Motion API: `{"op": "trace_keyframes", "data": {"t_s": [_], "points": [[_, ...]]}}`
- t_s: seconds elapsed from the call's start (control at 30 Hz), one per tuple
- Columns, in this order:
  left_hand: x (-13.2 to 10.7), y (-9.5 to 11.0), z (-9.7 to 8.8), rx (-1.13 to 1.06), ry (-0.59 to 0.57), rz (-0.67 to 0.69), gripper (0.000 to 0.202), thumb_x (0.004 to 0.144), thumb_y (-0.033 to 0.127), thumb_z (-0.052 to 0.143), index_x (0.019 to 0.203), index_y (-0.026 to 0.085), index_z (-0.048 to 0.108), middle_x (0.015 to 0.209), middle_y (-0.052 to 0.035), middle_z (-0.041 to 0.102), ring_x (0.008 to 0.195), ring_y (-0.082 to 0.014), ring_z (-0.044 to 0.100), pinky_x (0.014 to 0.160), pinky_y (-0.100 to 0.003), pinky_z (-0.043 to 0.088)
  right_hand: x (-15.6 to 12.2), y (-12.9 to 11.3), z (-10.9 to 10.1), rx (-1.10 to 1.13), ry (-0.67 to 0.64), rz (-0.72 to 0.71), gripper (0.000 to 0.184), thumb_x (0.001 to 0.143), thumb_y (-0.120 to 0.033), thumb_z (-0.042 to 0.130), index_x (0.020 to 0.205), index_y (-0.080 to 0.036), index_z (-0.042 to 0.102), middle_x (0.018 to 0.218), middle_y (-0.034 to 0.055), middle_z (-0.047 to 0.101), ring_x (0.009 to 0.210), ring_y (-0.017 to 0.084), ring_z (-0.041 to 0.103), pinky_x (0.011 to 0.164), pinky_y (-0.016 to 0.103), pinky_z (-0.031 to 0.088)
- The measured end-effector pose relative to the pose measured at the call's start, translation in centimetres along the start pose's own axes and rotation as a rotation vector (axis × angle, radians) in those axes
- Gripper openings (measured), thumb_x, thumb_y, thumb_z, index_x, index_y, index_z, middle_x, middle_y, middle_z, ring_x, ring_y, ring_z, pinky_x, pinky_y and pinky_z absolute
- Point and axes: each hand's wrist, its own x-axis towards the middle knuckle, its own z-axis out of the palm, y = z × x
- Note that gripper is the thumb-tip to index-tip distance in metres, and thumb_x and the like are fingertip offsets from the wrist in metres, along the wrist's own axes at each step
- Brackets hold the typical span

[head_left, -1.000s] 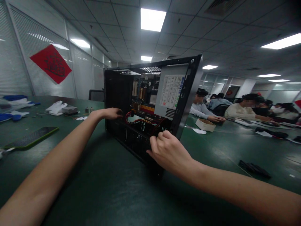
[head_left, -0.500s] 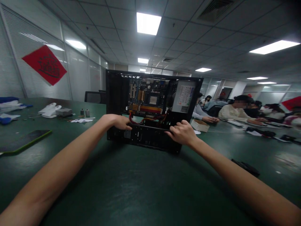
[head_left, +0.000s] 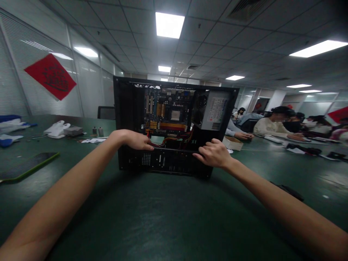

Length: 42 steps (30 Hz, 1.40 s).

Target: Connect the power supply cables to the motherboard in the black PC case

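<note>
A black computer case stands tilted on the green table ahead of me, its open side facing me. Inside it show a motherboard, a silver power supply and red and yellow cables. My left hand grips the case's near edge on the left, fingers over the rim. Farther right along that same edge, my right hand has its fingers curled round it with the thumb in front. The fingertips of both hands are partly hidden behind the rim.
On the green table, a green-edged mat lies at left. White plastic bags, a grey block and papers sit behind it. At right are a small box and a black item. People sit beyond.
The computer case looks larger and nearer, and its top edge has tipped slightly toward me. Both hands have kept their hold on its edge.
</note>
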Motion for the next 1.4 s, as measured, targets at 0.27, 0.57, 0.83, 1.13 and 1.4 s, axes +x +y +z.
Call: {"op": "trace_keyframes", "data": {"t_s": [0.27,0.57,0.83,1.13,1.4], "points": [[1.2,-0.8,-0.2,0.196,-0.043,-0.043,0.056,0.076,0.018,0.054,0.131,0.021,0.061,0.134,-0.0099,0.064,0.113,-0.0241,0.061,0.089,-0.028,0.048,1.4,-1.1,-1.5,0.027,-0.157,0.032,0.060,0.103,-0.053,0.028,0.079,-0.014,0.068,0.074,0.0122,0.071,0.071,0.022,0.065,0.072,0.035,0.031],[0.1,2.3,-3.7,0.326,0.175,0.160,0.027,0.088,0.031,0.057,0.108,0.024,0.074,0.106,-0.0064,0.071,0.088,-0.0202,0.063,0.076,-0.029,0.047,5.4,-3.3,-6.9,0.451,-0.078,0.016,0.038,0.100,-0.044,0.047,0.113,-0.011,0.061,0.111,0.0143,0.068,0.099,0.025,0.065,0.078,0.033,0.045],[-4.6,9.3,-6.9,0.421,0.663,0.429,0.030,0.089,0.043,0.060,0.092,0.018,0.075,0.104,-0.0082,0.067,0.091,-0.0197,0.060,0.079,-0.031,0.046,10.0,-2.0,-13.5,1.023,0.047,0.059,0.035,0.095,-0.045,0.056,0.099,-0.013,0.067,0.087,0.0056,0.068,0.075,0.015,0.059,0.064,0.026,0.038],[-6.8,10.3,-5.4,0.134,0.339,0.500,0.071,0.082,0.053,0.069,0.142,0.022,0.045,0.117,-0.0087,0.068,0.093,-0.0189,0.067,0.073,-0.025,0.047,7.0,-1.2,-14.9,0.999,-0.034,0.026,0.024,0.093,-0.034,0.059,0.081,-0.013,0.065,0.066,-0.0001,0.059,0.058,0.010,0.047,0.053,0.026,0.026],[-6.7,11.1,-4.9,0.040,0.295,0.516,0.099,0.078,0.044,0.074,0.156,0.026,0.015,0.113,-0.0084,0.069,0.093,-0.0206,0.068,0.079,-0.028,0.049,7.0,-0.9,-15.9,1.117,0.048,0.115,0.030,0.095,-0.034,0.052,0.074,-0.015,0.061,0.062,0.0001,0.062,0.054,0.010,0.054,0.052,0.024,0.036]]}}
